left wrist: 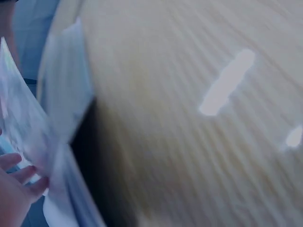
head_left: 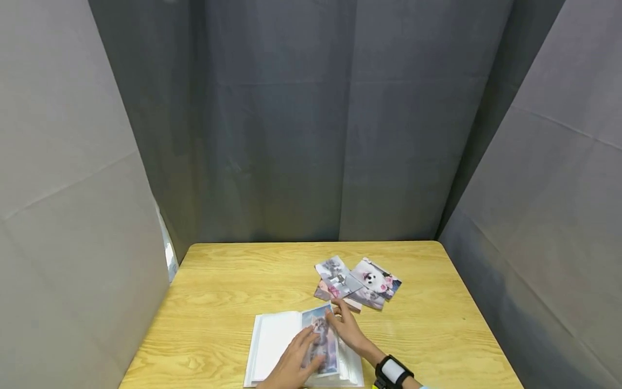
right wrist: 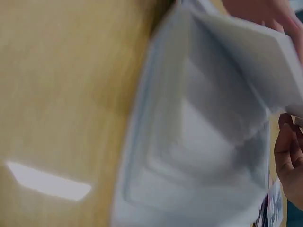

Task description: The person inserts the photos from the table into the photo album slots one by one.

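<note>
Left hand (head_left: 293, 359), fingers relaxed, rests on a rectangular blue-and-purple photo (head_left: 331, 346) in an open white album (head_left: 276, 346); right hand (head_left: 349, 330) pinches a raised white page (right wrist: 255, 56)

The desk (head_left: 228, 286) had a yellow, wood-grained top with rounded far corners, and it threw back bright patches of light in both wrist views. An open white album (head_left: 277, 346) lay on it at the near side, around the middle. Beyond the album and to its right, a loose group of picture cards (head_left: 373, 280) lay overlapping at different angles.
</note>
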`<action>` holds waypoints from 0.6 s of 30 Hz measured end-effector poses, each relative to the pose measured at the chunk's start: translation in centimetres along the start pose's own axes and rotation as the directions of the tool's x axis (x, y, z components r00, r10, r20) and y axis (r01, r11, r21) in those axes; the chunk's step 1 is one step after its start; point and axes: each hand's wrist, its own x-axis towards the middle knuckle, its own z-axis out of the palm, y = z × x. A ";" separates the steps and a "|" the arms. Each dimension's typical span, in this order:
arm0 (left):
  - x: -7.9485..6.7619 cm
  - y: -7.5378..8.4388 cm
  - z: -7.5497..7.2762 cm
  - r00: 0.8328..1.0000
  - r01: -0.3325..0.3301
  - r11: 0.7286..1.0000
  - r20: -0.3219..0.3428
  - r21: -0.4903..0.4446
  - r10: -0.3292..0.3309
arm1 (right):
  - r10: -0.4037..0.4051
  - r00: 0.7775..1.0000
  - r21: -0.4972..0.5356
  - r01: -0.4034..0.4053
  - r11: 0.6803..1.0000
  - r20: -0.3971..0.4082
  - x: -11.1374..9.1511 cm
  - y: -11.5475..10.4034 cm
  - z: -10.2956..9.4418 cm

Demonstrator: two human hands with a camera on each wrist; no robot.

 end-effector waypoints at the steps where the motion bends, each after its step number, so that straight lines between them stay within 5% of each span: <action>1: 0.2 0.3 0.0 0.999 0.022 1.000 -0.027 -0.015 -0.023 | 0.003 1.000 0.017 -0.003 1.000 0.006 -0.6 -0.2 0.4; 6: 1.1 1.3 -1.5 0.985 0.100 0.977 -0.120 -0.189 -0.124 | -0.127 0.990 -0.058 0.130 0.990 0.056 -2.4 -1.3 2.8; 10: 1.3 1.5 -3.9 0.960 0.169 0.918 -0.149 -0.358 -0.235 | -0.235 0.960 -0.168 0.260 0.951 0.152 -3.3 -1.7 4.2; 14: 0.8 0.7 -6.1 0.907 0.271 0.871 -0.194 -0.410 -0.374 | -0.323 0.886 -0.348 0.434 0.831 0.334 -4.1 -1.2 5.0; 18: -0.1 -0.9 -7.1 0.841 0.402 0.863 -0.249 -0.305 -0.480 | -0.344 0.832 -0.505 0.542 0.671 0.435 -4.5 0.1 4.6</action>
